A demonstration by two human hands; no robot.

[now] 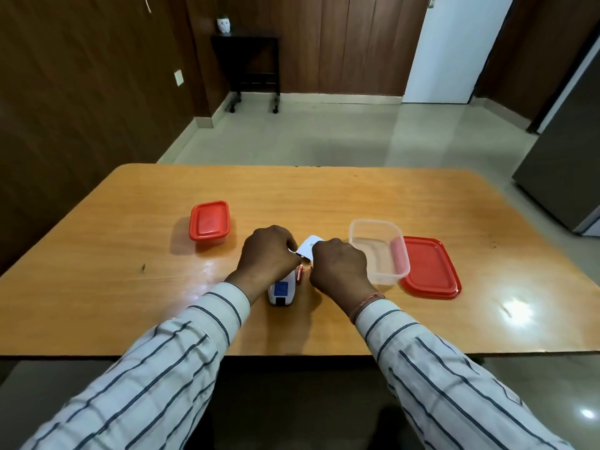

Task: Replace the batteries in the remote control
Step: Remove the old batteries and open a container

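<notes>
- Lying on the table [130,254] near the front edge, the remote control [281,290] sits partly under the left wrist; its long axis runs roughly front-to-back, blunt dark end toward the person, far end hidden under the hands.
- Battery cover [310,248], a white flat piece, is held up betw. both hands, tilted, above the remote's far end.
- Left hand [268,253]: fingers curled, pinching the cover's left edge. Right hand [339,266]: fingers curled onto its right side; exact contact hidden.
- Small reddish battery [299,274] lies just beside the remote, on its right.
- Risks, as I judge: battery could roll off if nudged by a wrist; cover could slip or a clip snap if forced on skewed; polarity can't be checked, compartment hidden.
- Outward: clear container [378,251] w/ red lid [430,267] on the right, closed red-lidded box [209,224] on the left.
</notes>
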